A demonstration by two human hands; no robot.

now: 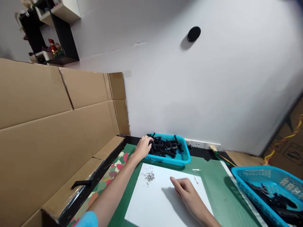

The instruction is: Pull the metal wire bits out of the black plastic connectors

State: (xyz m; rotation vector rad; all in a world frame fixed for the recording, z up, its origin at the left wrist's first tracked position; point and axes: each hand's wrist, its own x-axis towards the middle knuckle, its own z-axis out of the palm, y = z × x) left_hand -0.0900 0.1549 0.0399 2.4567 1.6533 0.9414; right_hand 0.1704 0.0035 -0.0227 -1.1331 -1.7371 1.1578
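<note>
My left hand (143, 147) reaches over the left end of a blue plastic basket (187, 155). Its fingers are bent round a black plastic part among a heap of such black parts (165, 147), and the fingertips are partly hidden. Above a white board (151, 208), my right hand (186, 190) is loosely closed with the thumb lying along the curled fingers. Whatever it holds, if anything, is hidden. A small pile of tiny metal pieces (149, 176) lies on the board's upper left, and a small dark piece (196, 180) lies near its right edge.
At the right stands a second blue basket (248, 176) with larger black parts inside. Cardboard panels (47, 151) wall off the left side, where a black handle-like piece (80, 183) sticks out. Wall sockets (197, 144) and a plugged cable (214, 148) are behind the green mat (220, 186).
</note>
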